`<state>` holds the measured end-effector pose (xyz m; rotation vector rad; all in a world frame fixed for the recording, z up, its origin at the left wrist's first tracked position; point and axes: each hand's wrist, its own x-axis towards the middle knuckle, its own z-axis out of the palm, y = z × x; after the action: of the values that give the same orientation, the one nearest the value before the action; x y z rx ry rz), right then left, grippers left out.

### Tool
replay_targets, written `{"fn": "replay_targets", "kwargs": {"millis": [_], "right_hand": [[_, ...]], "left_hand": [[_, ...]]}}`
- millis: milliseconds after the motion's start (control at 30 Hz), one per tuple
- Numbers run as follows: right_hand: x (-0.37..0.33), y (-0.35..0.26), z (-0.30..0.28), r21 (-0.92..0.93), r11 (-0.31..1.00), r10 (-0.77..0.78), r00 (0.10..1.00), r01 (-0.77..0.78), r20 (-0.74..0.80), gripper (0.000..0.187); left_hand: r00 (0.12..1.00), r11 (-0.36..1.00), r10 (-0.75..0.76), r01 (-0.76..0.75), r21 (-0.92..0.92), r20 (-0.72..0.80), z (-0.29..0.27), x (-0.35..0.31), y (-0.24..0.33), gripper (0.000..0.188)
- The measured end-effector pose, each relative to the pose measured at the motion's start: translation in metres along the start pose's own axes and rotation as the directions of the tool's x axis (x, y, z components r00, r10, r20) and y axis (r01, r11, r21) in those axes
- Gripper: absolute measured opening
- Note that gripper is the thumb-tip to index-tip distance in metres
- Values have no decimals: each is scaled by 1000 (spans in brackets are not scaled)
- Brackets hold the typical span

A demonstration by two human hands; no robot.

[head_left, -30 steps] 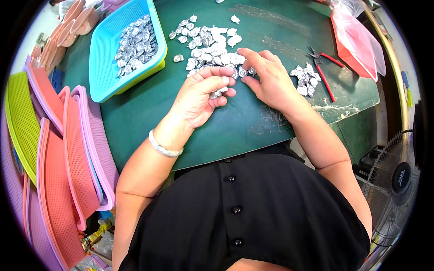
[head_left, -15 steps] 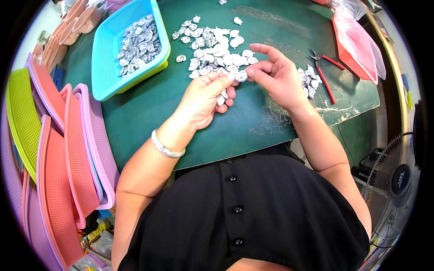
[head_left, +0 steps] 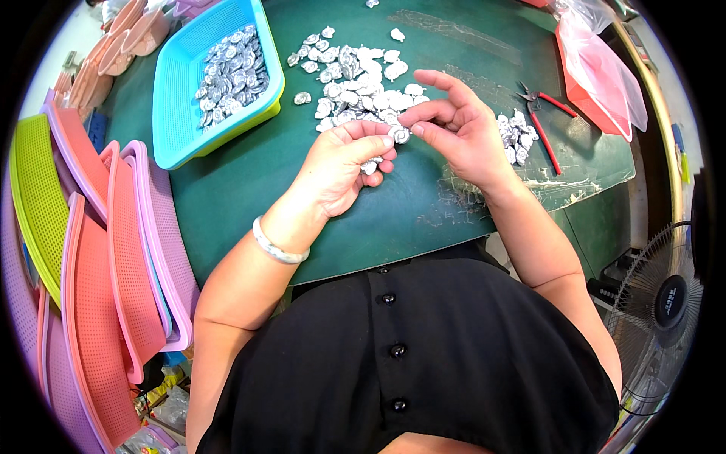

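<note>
The left hand (head_left: 340, 160) pinches a silvery piece (head_left: 398, 135) above palmed pieces (head_left: 370, 166); loosened fingers could spill them! The right hand (head_left: 463, 132), fingers narrow, meets it, grip unclear.

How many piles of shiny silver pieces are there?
3: one pile in the blue basket, a big pile beyond the left hand, and a small pile between the right hand and the red-handled pliers. Others may be hidden.
</note>
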<state>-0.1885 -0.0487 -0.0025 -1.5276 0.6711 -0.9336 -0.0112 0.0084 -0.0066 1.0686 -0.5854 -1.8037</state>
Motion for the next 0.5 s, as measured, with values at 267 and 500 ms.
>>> {"fn": "replay_targets", "kwargs": {"millis": [267, 500], "right_hand": [[1, -8, -1, 240, 970, 60, 996, -41, -71, 38], [-18, -85, -11, 648, 727, -453, 868, 226, 204, 40]], "left_hand": [[1000, 998, -29, 29, -59, 4, -3, 3, -1, 13], [999, 972, 35, -26, -233, 34, -8, 2, 1, 11]]}}
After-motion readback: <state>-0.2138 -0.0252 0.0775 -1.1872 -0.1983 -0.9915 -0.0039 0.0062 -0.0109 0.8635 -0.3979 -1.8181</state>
